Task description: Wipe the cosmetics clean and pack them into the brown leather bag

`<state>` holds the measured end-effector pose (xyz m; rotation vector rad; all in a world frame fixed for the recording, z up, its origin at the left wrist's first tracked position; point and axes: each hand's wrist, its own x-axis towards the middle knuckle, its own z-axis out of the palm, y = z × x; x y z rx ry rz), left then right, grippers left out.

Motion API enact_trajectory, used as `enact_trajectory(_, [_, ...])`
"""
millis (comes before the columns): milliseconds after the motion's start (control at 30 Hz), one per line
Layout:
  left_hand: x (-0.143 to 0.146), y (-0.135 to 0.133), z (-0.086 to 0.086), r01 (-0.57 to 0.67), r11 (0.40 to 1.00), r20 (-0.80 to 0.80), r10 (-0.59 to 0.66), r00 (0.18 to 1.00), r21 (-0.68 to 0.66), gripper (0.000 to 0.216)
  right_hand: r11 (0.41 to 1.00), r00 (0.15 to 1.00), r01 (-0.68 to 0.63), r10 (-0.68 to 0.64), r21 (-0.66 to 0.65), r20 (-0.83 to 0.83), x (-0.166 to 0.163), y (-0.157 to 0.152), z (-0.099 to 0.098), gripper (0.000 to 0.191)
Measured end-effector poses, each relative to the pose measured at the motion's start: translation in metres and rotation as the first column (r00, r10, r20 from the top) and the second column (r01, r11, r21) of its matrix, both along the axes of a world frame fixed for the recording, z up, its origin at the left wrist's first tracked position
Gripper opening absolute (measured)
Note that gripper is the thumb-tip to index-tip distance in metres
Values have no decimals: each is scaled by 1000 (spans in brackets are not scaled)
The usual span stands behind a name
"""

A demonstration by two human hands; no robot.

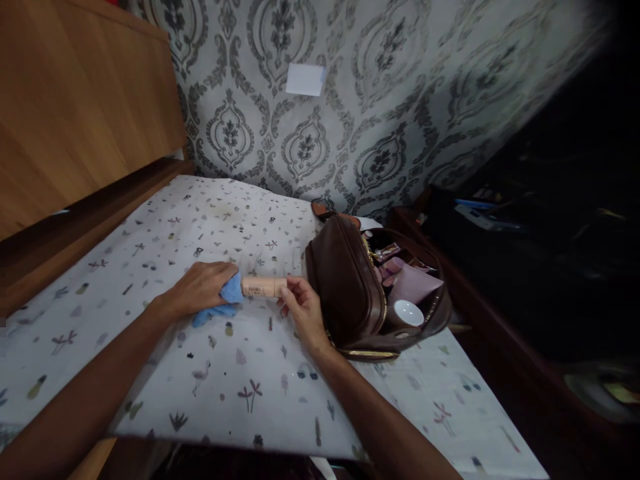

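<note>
A beige cosmetic bottle (pixel 261 287), likely foundation with small print on its side, lies level between my two hands above the table. My right hand (pixel 306 308) pinches its right end between thumb and fingers. Around a blue cloth (pixel 231 289) my left hand (pixel 204 287) is closed, and the cloth presses against the bottle's left end. Part of the cloth hangs below that hand. Just right of my right hand stands an open brown makeup bag (pixel 345 280) with a gold zip. Inside it are a pink tube (pixel 415 285), a white round-ended item (pixel 408 313) and other cosmetics.
The table has a white printed cover (pixel 240 373). A wooden cabinet (pixel 85 107) borders it on the left, and a patterned wall (pixel 305 143) with a white plate (pixel 305 79) rises behind. Dark space with unclear objects lies to the right.
</note>
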<state>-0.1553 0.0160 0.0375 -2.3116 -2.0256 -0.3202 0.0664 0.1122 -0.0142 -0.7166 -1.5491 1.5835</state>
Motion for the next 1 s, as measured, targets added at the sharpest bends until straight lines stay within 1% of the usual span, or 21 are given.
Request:
enact_trajectory(200, [0, 0, 0, 14, 1000, -15, -14, 1000, -3, 17, 1000, 1000, -7, 7, -2, 7, 2, -2, 4, 42])
enact_trajectory(333, [-1, 0, 0, 12, 1000, -17, -12, 1000, -4, 16, 999, 999, -26, 28, 45, -32, 3, -4, 6, 56])
enact_trajectory(467, [-1, 0, -1, 11, 1000, -17, -11, 1000, 0, 16, 997, 999, -23, 24, 68, -26, 3, -4, 5, 49])
enact_trajectory(633, [-1, 0, -1, 9, 1000, -23, -9, 1000, 8, 18, 1000, 1000, -13, 13, 21, -28, 1, -2, 1, 41])
enact_trajectory(767, [-1, 0, -3, 23, 1000, -26, -22, 999, 19, 17, 1000, 1000, -12, 12, -4, -3, 0, -2, 2, 41])
enact_trajectory(933, [-1, 0, -4, 41, 999, -34, -40, 999, 26, 15, 1000, 998, 9, -10, 21, 62, 2, -2, 3, 44])
enact_trajectory(1000, [-1, 0, -4, 43, 999, -36, -42, 998, 26, 16, 999, 997, 13, -15, 32, 73, 4, -2, 2, 48])
